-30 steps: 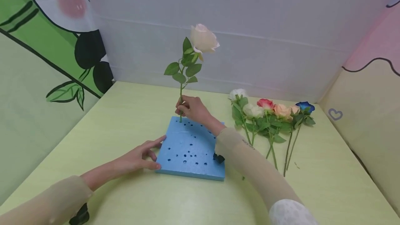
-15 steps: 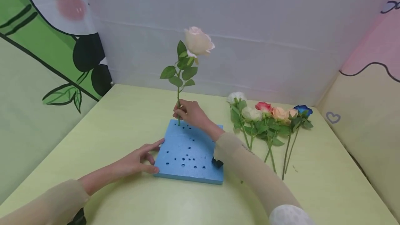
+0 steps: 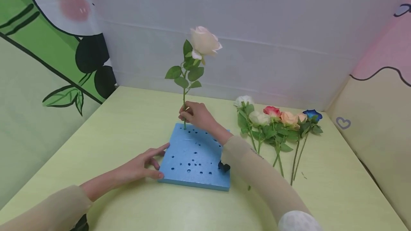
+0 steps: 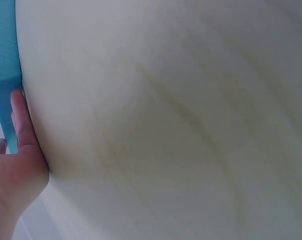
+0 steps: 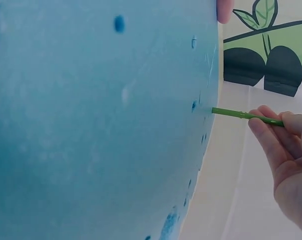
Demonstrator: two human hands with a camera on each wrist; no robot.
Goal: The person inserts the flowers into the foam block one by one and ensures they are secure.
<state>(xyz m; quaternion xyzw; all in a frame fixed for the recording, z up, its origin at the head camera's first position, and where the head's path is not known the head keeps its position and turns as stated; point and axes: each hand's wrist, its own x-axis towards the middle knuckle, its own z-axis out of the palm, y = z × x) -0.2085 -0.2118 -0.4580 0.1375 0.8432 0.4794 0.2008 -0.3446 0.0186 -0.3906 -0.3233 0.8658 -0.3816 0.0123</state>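
Observation:
A pale pink rose [image 3: 204, 42] with green leaves stands upright over the far left part of a blue foam board [image 3: 184, 149] full of small holes. My right hand [image 3: 200, 116] pinches its stem low down between thumb and fingers. In the right wrist view the green stem [image 5: 231, 113] shows its cut end, close over the board's surface by a hole. My left hand [image 3: 139, 167] rests at the board's left side, index finger along the edge and thumb at the near corner. The left wrist view catches those fingers [image 4: 23, 122] against the blue side.
Several roses lie to the right on the pale yellow table [image 3: 135, 117]: white [image 3: 259, 118], red-pink [image 3: 272, 111], peach [image 3: 289, 118] and blue [image 3: 312, 114], stems toward me. A white cloth wall [image 3: 257, 38] closes off the back, with painted panels at either side.
The whole view has shifted slightly. The rose and right hand keep almost the same place over the board's far left part, and the left hand stays at its edge.

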